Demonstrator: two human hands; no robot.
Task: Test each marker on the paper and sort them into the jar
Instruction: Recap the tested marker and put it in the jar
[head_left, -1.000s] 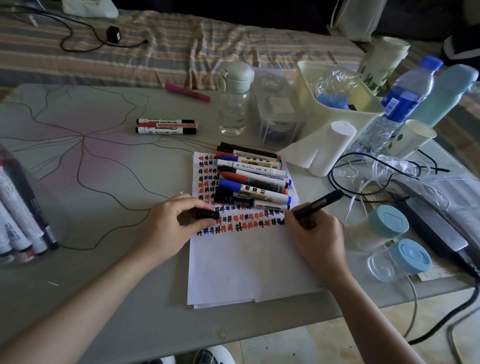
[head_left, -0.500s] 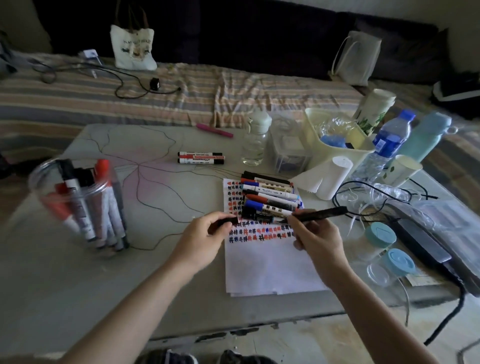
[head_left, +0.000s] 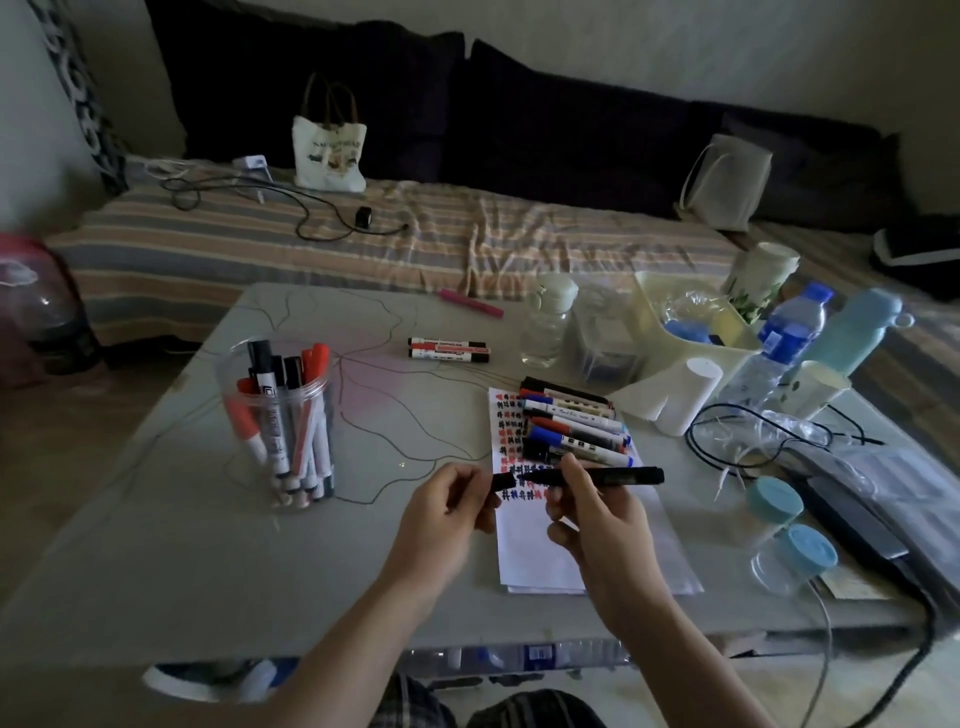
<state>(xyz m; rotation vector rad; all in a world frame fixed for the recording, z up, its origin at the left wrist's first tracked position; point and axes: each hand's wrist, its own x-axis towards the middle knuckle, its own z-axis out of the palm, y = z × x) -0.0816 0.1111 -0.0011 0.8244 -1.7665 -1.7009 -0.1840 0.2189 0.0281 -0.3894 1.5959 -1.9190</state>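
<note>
Hands meet above the paper (head_left: 545, 551), both lifted off the tabletop (head_left: 156, 545). Your right hand (head_left: 597, 514) grips a black marker (head_left: 618, 476) by the barrel, held level, tip pointing left. Your left hand (head_left: 447, 509) pinches its black cap (head_left: 503, 481) between thumb and fingers; cap mouth sits just off the tip, not yet on it.

Paper lies flat on the tabletop, far half covered in rows of red, blue and black test marks, near half blank. Heap of markers (head_left: 571, 421) lies across its far edge, caps mixed black, blue, red.

Jar (head_left: 278, 426) stands upright well to the left, clear plastic, holding a bunch of markers with black and red caps up. Two more markers (head_left: 449, 349) lie side by side farther back; a pink one (head_left: 471, 302) rests near the far edge.

Clutter to your right: tissue roll (head_left: 685, 395), cream bin (head_left: 691, 332), water bottle (head_left: 784, 338), two blue-lidded cups (head_left: 789, 540), black cable (head_left: 727, 415).
</note>
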